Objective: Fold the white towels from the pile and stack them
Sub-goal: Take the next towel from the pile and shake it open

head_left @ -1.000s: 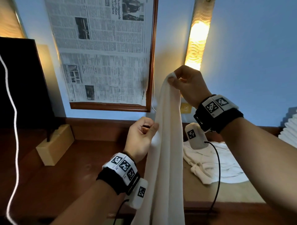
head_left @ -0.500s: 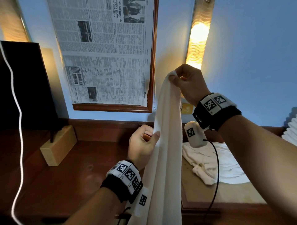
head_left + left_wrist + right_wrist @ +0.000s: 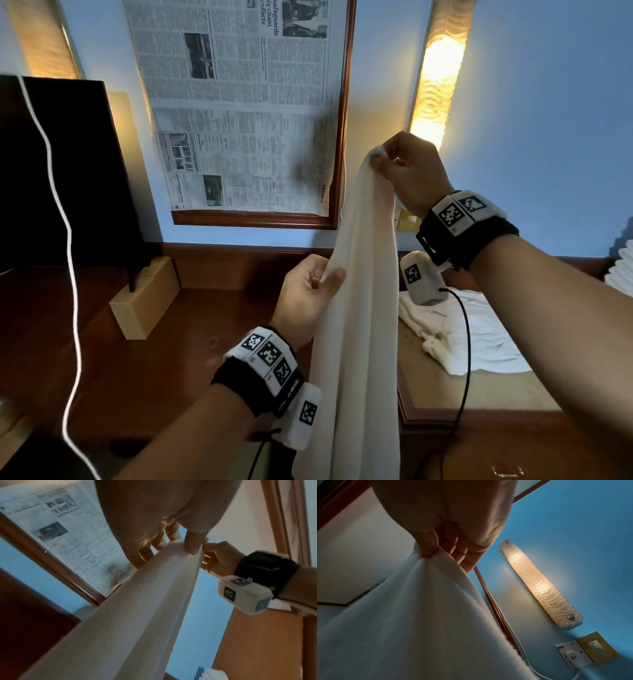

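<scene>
A white towel (image 3: 363,308) hangs long and narrow in front of me, its lower end out of view. My right hand (image 3: 387,161) pinches its top corner high up, near the wall lamp; the right wrist view shows the thumb (image 3: 429,545) pressed into the bunched cloth (image 3: 419,615). Lower down, my left hand (image 3: 325,277) pinches the towel's left edge between thumb and curled fingers, and the left wrist view shows that thumb (image 3: 193,543) on the towel (image 3: 137,615). A crumpled pile of white towels (image 3: 462,335) lies on the table at the right.
A dark wooden desk (image 3: 154,359) runs below, with a wooden block (image 3: 144,301) and a black screen (image 3: 61,171) at the left. A framed newspaper (image 3: 239,102) and a lit wall lamp (image 3: 438,82) hang ahead. A white cord (image 3: 68,240) dangles at left. Folded white cloth (image 3: 621,270) sits far right.
My left hand has slid down the towel's left edge, away from the right hand, which stays high holding the corner. The view has shifted a little to the left.
</scene>
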Motion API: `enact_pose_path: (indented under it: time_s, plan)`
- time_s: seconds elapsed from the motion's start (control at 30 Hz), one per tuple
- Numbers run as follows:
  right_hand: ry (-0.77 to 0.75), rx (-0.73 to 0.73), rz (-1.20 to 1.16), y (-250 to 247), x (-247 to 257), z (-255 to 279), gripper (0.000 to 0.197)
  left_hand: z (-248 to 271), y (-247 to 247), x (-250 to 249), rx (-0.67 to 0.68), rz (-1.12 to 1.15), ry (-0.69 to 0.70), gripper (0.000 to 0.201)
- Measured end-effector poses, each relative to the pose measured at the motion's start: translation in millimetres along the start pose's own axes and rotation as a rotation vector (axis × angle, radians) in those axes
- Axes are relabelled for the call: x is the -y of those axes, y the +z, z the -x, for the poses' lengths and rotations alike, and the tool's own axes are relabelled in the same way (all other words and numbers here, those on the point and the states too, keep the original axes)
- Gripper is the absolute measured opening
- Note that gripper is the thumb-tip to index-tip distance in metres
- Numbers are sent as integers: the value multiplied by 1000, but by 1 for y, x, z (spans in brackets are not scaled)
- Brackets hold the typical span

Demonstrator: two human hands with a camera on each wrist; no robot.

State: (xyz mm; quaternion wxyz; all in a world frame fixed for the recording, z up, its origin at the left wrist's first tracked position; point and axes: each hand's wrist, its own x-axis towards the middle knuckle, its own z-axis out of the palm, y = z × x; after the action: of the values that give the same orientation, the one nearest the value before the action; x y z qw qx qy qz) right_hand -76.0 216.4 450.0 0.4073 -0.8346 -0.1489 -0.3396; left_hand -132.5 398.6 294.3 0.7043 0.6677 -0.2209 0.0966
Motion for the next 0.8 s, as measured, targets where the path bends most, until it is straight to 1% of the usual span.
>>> enact_pose_path:
  time_s: [0.1,0.17,0.23,0.27,0.37,0.43,0.5,0.53,0.57,0.67,0.73,0.8]
  plan:
    - [11,6,10,11,12,5,8,11,-3,1,54,-106,-39,24]
    - [18,12,21,17,19,9,8,18,-3,5,82,-156,-50,19]
    - [12,11,33,23,25,14,7,22,-7,11,97,-205,-57,8]
    - [8,9,37,25,28,16,7,24,-9,13,102,-221,-66,6]
    - [1,0,41,30,36,21,7,28,-16,16,95,-250,-123,13]
    - [0,-4,40,33,41,23,7,30,-22,19,75,-279,-135,14]
    - [3,-10,35,35,45,25,7,32,-29,21,78,-269,-134,21]
    - [5,-13,42,36,48,26,8,33,-33,21,98,-246,-144,25]
    - [4,-16,58,37,50,27,8,34,-36,20,126,-209,-163,25]
    - [-8,-29,111,39,56,31,8,41,-43,15,202,-122,-179,17]
    - [-3,-40,133,41,60,34,8,44,-49,13,206,-107,-167,15]
    - [7,-53,144,45,64,36,7,47,-60,10,194,-79,-155,6]
